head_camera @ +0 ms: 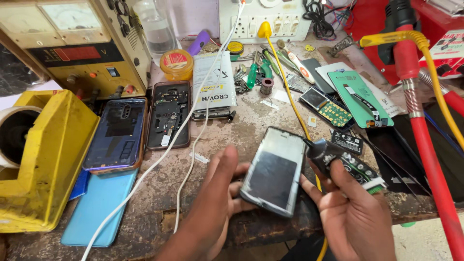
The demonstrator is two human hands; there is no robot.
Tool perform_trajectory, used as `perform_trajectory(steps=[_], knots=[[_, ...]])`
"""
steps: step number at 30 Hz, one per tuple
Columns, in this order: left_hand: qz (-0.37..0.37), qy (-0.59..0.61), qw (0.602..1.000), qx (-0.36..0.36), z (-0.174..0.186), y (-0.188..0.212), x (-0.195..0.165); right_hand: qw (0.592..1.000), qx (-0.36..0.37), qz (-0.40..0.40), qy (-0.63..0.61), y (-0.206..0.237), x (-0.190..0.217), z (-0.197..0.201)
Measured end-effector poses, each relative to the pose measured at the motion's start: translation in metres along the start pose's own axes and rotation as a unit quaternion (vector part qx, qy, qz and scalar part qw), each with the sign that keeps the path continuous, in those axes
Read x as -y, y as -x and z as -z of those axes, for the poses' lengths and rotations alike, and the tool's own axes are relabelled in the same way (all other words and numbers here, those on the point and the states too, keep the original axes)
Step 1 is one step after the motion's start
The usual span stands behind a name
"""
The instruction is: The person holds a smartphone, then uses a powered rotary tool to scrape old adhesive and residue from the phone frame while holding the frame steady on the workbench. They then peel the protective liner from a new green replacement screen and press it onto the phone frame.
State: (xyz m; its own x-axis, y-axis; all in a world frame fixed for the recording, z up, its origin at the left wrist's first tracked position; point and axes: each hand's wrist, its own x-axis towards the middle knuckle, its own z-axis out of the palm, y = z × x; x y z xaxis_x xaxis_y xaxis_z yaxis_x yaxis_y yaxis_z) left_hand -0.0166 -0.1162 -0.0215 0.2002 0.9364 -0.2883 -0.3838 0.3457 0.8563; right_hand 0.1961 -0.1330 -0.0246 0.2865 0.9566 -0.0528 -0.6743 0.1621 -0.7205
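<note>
My left hand [215, 193] holds a phone screen panel [273, 170] by its lower left edge, tilted over the front of the worn workbench [232, 125]. My right hand [353, 212] grips a black glue tube [345, 162] with its nozzle touching the panel's upper right edge. The panel shows a grey back with a dark rectangle in the middle.
A blue phone back cover [117, 133] and an opened phone body [169, 113] lie at left, beside a yellow box [43, 159] and a power supply [82, 43]. White cables [193, 125], a yellow cable [285, 82], tools, a green panel [360, 99] and red hoses [425, 140] crowd the bench.
</note>
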Motion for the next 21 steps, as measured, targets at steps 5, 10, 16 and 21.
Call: perform_trajectory(steps=[5,10,16,21], knots=[[0.097,-0.034,0.994,0.049,-0.015,-0.019,-0.005,0.998,0.008,-0.063,0.015,-0.015,0.002,0.007],[0.07,0.057,0.992,0.084,-0.022,-0.018,-0.012,0.995,0.081,-0.065,0.002,-0.034,0.004,0.026],[-0.001,0.198,0.974,0.109,-0.033,-0.008,-0.001,0.972,0.163,-0.123,-0.112,-0.043,0.007,0.037],[-0.077,0.357,0.916,0.164,-0.044,-0.007,0.013,0.945,0.26,-0.117,-0.163,-0.047,0.013,0.03]])
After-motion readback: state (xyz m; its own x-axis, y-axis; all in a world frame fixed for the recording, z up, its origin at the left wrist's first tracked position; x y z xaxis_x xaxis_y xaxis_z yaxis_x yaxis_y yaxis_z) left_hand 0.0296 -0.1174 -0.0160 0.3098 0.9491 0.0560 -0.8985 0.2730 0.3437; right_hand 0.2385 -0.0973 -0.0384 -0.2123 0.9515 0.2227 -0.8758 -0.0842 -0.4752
